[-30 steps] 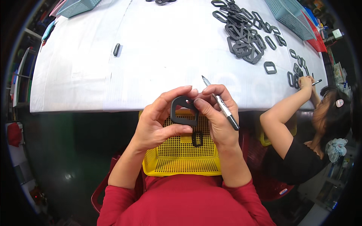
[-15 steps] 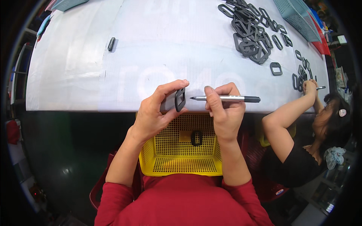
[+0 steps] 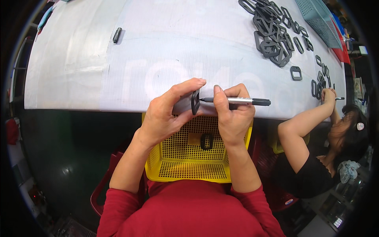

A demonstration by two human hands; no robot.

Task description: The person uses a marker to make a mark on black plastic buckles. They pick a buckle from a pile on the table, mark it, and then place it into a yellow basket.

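1. Our left hand (image 3: 164,108) grips a black frame (image 3: 193,106) at the near edge of the desk (image 3: 79,79); our right hand (image 3: 235,118) grasps a marker (image 3: 243,101).
2. Its tip (image 3: 202,99) is now closer to the frame than moments ago: both meet or nearly do.
3. Below, our yellow basket (image 3: 189,172) contains one dark ring (image 3: 203,142); what the blue basket (image 3: 318,21) holds is hidden.

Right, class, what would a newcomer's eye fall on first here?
Probably the bright yellow basket, low in the middle. Just above it, the left hand holds a black frame, the right hand a marker. At upper right, a heap of similar frames covers part of the white table.
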